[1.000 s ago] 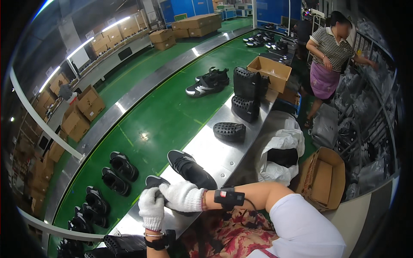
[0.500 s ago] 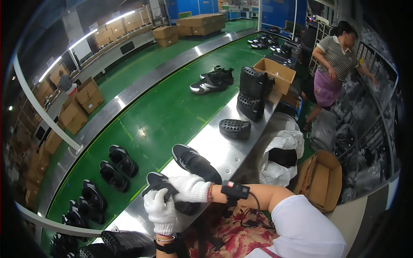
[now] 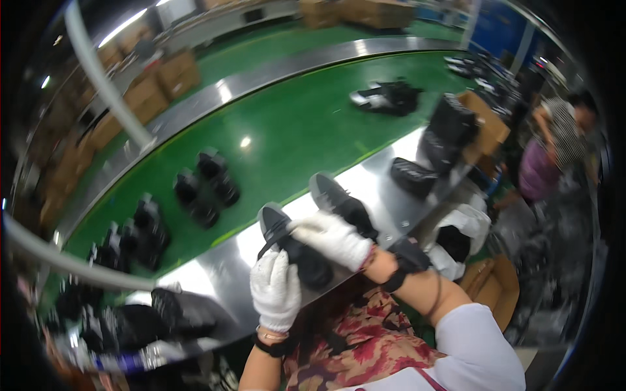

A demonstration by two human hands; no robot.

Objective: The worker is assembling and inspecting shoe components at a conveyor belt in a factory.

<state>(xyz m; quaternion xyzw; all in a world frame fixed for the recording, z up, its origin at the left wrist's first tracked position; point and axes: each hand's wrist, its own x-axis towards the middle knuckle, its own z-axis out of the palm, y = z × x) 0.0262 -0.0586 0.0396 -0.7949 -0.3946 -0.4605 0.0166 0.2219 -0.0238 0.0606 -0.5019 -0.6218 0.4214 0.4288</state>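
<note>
Both hands wear white knitted gloves. A dark sneaker with a grey toe (image 3: 309, 263) lies on the metal ledge between them, toe pointing away. My left hand (image 3: 276, 290) grips its left side, fingers closed near a dark strap that sticks out over the upper. From the right, my right hand (image 3: 331, 238) reaches across the top of the shoe, its fingers closed at the upper near the strap. Blur hides the exact fingertip contact. Just right of my right hand, a second sneaker (image 3: 340, 199) of the same kind lies on the ledge, partly covered by the glove.
Pairs of dark shoes (image 3: 217, 176) stand on the green belt (image 3: 280, 143). Black shoe lasts or forms (image 3: 413, 177) rest farther right along the ledge, others (image 3: 179, 311) at left. A cardboard box (image 3: 501, 280) and white bag (image 3: 475, 225) are at right; a person (image 3: 554, 140) stands beyond.
The view has swung, so the scene sits shifted and blurred. Both hands stay at the same sneaker, whose strap now stands out to the left. The person at right has lowered an arm.
</note>
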